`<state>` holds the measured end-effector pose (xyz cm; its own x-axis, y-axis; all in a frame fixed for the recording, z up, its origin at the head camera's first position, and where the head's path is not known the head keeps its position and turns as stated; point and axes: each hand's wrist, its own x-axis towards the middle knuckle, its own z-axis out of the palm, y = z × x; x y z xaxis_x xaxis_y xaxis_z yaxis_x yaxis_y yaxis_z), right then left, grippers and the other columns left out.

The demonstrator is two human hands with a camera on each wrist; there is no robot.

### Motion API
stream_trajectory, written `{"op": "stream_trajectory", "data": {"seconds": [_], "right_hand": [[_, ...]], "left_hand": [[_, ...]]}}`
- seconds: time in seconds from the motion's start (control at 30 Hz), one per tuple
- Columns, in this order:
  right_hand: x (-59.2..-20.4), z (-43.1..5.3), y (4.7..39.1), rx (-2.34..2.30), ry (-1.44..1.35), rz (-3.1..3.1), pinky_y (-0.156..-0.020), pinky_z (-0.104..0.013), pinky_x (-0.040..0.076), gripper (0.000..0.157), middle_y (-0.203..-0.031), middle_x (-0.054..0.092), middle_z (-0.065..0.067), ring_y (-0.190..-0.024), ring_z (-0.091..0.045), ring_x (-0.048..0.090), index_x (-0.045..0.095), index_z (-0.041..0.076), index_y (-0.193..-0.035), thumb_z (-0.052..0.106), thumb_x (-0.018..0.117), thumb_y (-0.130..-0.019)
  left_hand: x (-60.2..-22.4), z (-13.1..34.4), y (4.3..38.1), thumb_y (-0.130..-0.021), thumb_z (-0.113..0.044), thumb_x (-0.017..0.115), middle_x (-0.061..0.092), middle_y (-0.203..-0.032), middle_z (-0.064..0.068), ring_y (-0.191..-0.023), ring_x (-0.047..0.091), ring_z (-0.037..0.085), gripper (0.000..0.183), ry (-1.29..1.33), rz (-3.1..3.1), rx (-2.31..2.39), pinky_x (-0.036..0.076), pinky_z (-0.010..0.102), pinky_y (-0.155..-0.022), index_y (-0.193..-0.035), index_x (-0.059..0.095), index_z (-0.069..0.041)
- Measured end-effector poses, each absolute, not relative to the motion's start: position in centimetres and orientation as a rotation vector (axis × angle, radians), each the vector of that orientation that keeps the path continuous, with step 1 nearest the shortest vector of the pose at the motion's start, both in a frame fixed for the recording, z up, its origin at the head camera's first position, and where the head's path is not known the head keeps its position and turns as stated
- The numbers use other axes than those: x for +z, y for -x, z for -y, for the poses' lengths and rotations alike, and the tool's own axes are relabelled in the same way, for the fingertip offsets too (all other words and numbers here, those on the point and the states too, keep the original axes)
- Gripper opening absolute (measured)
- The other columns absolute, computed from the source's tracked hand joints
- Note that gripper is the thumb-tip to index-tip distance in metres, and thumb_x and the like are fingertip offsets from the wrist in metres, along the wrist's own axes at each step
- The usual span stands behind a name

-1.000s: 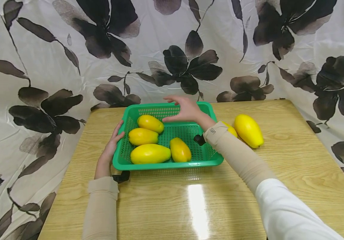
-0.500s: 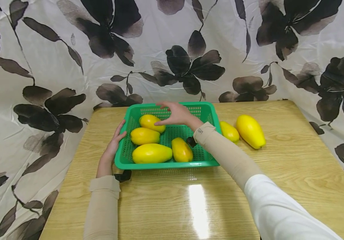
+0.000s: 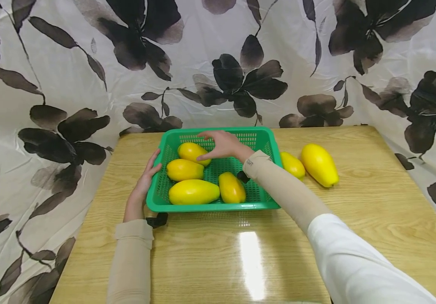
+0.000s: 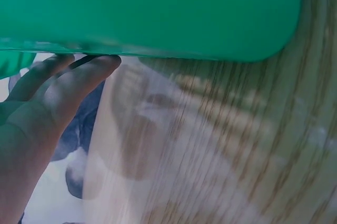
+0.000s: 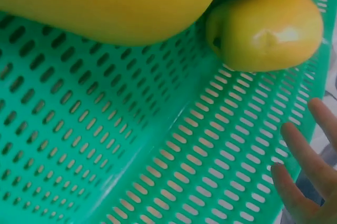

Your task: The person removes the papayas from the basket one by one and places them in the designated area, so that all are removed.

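A green plastic basket (image 3: 218,207) with slotted walls holds several yellow papayas. My left hand (image 3: 143,183) rests against its left side, fingers extended; in the left wrist view the fingertips (image 4: 108,61) meet the green wall. Over the back of the basket, my right hand (image 3: 225,145) has its thumb and fingers spread, beside the back-left papaya (image 3: 192,152). In the right wrist view the fingers (image 5: 305,153) are apart from the papaya (image 5: 271,31) there. Other papayas lie at the middle left (image 3: 185,170), the front left (image 3: 194,192) and the front middle (image 3: 232,188).
Two more papayas, a smaller one (image 3: 292,165) and a larger one (image 3: 319,164), lie on the wooden table (image 3: 374,202) right of the basket. A floral cloth (image 3: 187,55) hangs behind the table. My right forearm crosses the basket's right side.
My right hand has moved left and slightly lower, toward the back-left papaya, and has hardly shifted in the last half second. The left hand keeps its place on the basket.
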<state>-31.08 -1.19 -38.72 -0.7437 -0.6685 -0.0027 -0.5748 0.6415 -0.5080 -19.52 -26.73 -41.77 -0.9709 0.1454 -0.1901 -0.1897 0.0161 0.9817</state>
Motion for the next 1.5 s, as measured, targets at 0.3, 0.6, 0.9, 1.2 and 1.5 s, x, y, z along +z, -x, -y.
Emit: {"op": "stream_trajectory", "data": {"seconds": [0.3,0.6,0.9,1.2,1.5], "right_hand": [[-39.6,2.4,32.2,-0.726,1.002,-2.581,-0.089,-0.036,0.041,0.080,-0.130,0.051,-0.003,-0.113,-0.021,0.049,0.041,0.022,-0.138,0.059,0.067,-0.071],[-40.3,4.3,32.6,-0.762,1.085,-2.500,-0.098,-0.034,0.035,0.077,-0.133,0.048,-0.007,-0.120,-0.019,0.044,0.035,0.019,-0.142,0.051,0.065,-0.078],[-40.5,5.5,32.1,-0.562,1.138,-2.497,-0.106,-0.046,0.022,0.065,-0.149,0.022,-0.011,-0.135,-0.026,0.019,0.030,0.028,-0.144,0.052,0.052,-0.087],[-40.6,5.9,31.9,-0.438,1.140,-2.471,-0.104,-0.046,0.024,0.058,-0.149,0.016,-0.015,-0.134,-0.029,0.021,0.028,0.029,-0.144,0.048,0.044,-0.092],[-40.1,5.9,31.8,-0.309,1.129,-2.477,-0.101,-0.041,0.031,0.068,-0.146,0.021,-0.016,-0.127,-0.029,0.033,0.027,0.029,-0.145,0.029,0.060,-0.086]], "left_hand": [[-41.1,26.3,19.2,-0.101,-0.022,0.029,-0.010,-0.153,0.000,-0.137,0.000,0.026,0.055,0.055,-2.053,2.039,0.010,0.047,-0.108,-0.149,0.002,-0.024],[-40.5,26.5,18.7,-0.101,-0.020,0.029,-0.012,-0.152,0.001,-0.137,-0.001,0.027,0.056,0.038,-2.048,2.051,0.011,0.048,-0.107,-0.149,0.001,-0.023],[-40.8,26.6,18.8,-0.100,-0.022,0.030,-0.012,-0.152,0.000,-0.137,-0.002,0.026,0.056,0.057,-2.071,2.029,0.010,0.049,-0.107,-0.149,0.002,-0.026],[-41.1,26.5,18.9,-0.101,-0.023,0.030,-0.012,-0.152,0.001,-0.137,-0.004,0.027,0.056,0.051,-2.078,2.024,0.009,0.051,-0.107,-0.149,0.001,-0.025],[-41.2,26.4,19.3,-0.101,-0.021,0.027,-0.012,-0.152,0.001,-0.137,0.001,0.029,0.055,0.035,-2.056,2.033,0.012,0.049,-0.107,-0.148,0.000,-0.023]]}}
